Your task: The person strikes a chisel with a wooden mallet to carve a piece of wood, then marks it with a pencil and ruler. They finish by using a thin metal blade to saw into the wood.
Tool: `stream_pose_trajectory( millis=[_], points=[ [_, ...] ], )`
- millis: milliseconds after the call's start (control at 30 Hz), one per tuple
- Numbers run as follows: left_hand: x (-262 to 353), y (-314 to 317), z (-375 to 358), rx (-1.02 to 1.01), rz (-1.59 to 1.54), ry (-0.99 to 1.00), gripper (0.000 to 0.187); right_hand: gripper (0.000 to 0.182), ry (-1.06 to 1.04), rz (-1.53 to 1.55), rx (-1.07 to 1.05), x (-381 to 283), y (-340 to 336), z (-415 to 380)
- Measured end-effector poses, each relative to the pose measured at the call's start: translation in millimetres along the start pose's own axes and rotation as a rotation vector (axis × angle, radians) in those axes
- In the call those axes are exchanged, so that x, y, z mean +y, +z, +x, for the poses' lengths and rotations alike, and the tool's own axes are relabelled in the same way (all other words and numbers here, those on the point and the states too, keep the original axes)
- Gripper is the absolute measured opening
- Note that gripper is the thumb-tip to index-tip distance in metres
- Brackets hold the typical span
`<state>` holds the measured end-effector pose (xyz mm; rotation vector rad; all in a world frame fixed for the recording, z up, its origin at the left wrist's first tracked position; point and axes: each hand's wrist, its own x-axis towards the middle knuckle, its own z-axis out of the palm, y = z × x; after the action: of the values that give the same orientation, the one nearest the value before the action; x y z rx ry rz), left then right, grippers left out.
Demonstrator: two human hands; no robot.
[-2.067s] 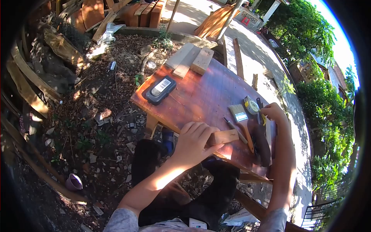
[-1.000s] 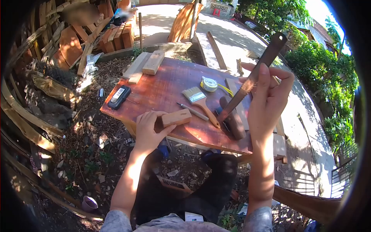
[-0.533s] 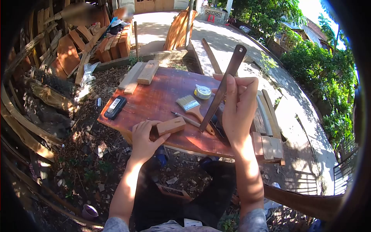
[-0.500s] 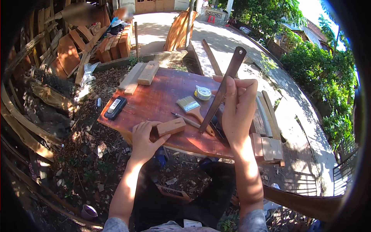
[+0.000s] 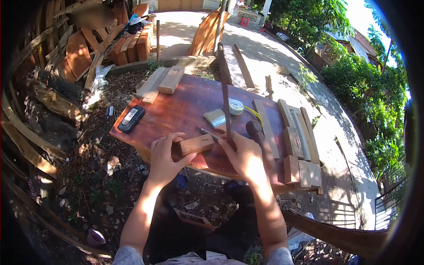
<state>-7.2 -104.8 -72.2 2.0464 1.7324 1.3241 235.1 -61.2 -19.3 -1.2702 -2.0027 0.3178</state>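
Note:
My left hand (image 5: pixel 167 160) is wrapped round the left end of a small wooden block (image 5: pixel 197 144), fingers behind and thumb along its near side. In my right hand (image 5: pixel 245 155) a long, dark steel ruler (image 5: pixel 225 84) stands nearly upright, its holed end at the top. The right thumb and fingers are close to the block's right end. A pencil (image 5: pixel 206 131) lies behind the block, its rear end overlapped by the right fingers. Past the ruler are a flat paintbrush (image 5: pixel 215 118), partly hidden, and a tape measure (image 5: pixel 236 107).
The reddish wooden table (image 5: pixel 176 101) carries a black case-like tool (image 5: pixel 131 118) at left and wood pieces (image 5: pixel 171 79) at its far corner. A dark rounded wooden tool (image 5: pixel 255 129) and several wood strips (image 5: pixel 291 141) line the right side. Stacked boards (image 5: pixel 132 46) stand beyond.
My right hand has come down and left, close to the block and pencil, swinging the ruler more upright. My left hand still holds the block in place.

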Motion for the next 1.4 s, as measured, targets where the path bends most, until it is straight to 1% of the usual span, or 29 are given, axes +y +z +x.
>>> stream_pose_trajectory(
  millis=[67, 167, 267, 367, 400, 433, 500, 533, 567, 600, 633, 733, 800, 900, 1000, 1100, 1200, 1267, 1367, 1400],
  points=[
    [-2, 1, -1, -0.009, -0.005, 0.000, 0.062, 0.019, -0.098, -0.052, 0.020, 10, 12, 1],
    [-2, 0, 0, -0.015, -0.020, -0.001, 0.060, 0.016, -0.089, 0.043, 0.054, 2, 4, 5],
    [2, -1, 1, -0.009, -0.013, 0.015, 0.058, 0.021, -0.045, 0.126, 0.030, -1, 2, 1],
    [7, 0, 5, -0.012, 0.022, 0.084, 0.054, 0.021, 0.073, 0.327, -0.036, -13, -4, -17],
    [7, 1, 6, -0.015, 0.036, 0.112, 0.053, 0.021, 0.042, 0.433, -0.040, -5, 3, -27],
    [7, 1, 6, -0.025, 0.050, 0.108, 0.051, 0.022, 0.138, 0.476, -0.111, -14, -3, -35],
    [5, 1, 7, -0.044, 0.079, 0.106, 0.047, 0.017, 0.129, 0.651, -0.064, -20, 1, -54],
    [6, 1, 7, -0.035, 0.078, 0.117, 0.046, 0.017, 0.186, 0.715, -0.090, -19, 3, -65],
    [8, 0, 8, -0.028, 0.077, 0.128, 0.045, 0.016, 0.276, 0.723, -0.139, -17, 1, -74],
    [10, -1, 8, -0.021, 0.078, 0.138, 0.044, 0.016, 0.291, 0.735, -0.121, -15, 4, -82],
    [12, -3, 9, 0.014, 0.132, 0.213, 0.045, 0.016, 0.305, 0.747, -0.103, -13, 6, -89],
    [17, -13, 9, 0.107, 0.263, 0.420, 0.051, 0.016, 0.477, 0.931, -0.086, -13, 6, -99],
    [21, -20, 6, 0.162, 0.314, 0.536, 0.054, 0.017, 0.501, 0.981, -0.061, -12, 7, -103],
    [9, -27, 5, -0.058, 0.259, 0.497, 0.056, 0.018, 0.479, 0.976, -0.032, -13, 6, -105],
    [9, -34, -2, -0.005, 0.254, 0.498, 0.056, 0.020, 0.467, 0.962, -0.046, -12, 7, -108],
    [9, -31, -12, 0.088, 0.176, 0.454, 0.053, 0.022, 0.494, 0.957, -0.072, -12, 13, -114],
    [6, -28, -9, -0.079, 0.155, 0.299, 0.050, 0.022, 0.529, 0.962, -0.093, -17, 18, -117],
    [6, -30, -7, -0.085, 0.156, 0.270, 0.048, 0.024, 0.559, 0.989, -0.131, -20, 20, -120],
    [9, -28, -5, -0.099, 0.121, 0.223, 0.047, 0.027, 0.597, 0.971, -0.127, -21, 30, -129],
    [11, -26, -3, -0.096, 0.107, 0.206, 0.047, 0.035, 0.569, 0.934, -0.128, -19, 37, -132]
  ],
)
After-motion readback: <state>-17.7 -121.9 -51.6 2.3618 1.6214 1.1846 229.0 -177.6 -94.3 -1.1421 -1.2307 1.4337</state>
